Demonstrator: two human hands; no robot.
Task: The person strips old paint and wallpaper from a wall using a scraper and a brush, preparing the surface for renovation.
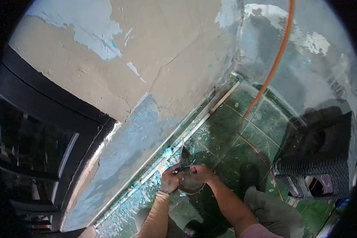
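Note:
My left hand [171, 180] is closed around a dark tool, perhaps a scraper [184, 157], whose blade points up toward the wall base. Close beside it, my right hand [201, 174] is closed on something with a small red part. A rounded, pan-like object [191, 184] shows beneath both hands; which hand holds it is unclear. White and turquoise paint flakes [146, 190] lie along the wall's foot.
The wall [162, 51] has peeled patches. An orange cable [271, 73] hangs at the right and runs over the green tiled floor [261, 123]. A dark slotted crate or stool [315, 166] stands right. A dark-framed window [31, 146] is left.

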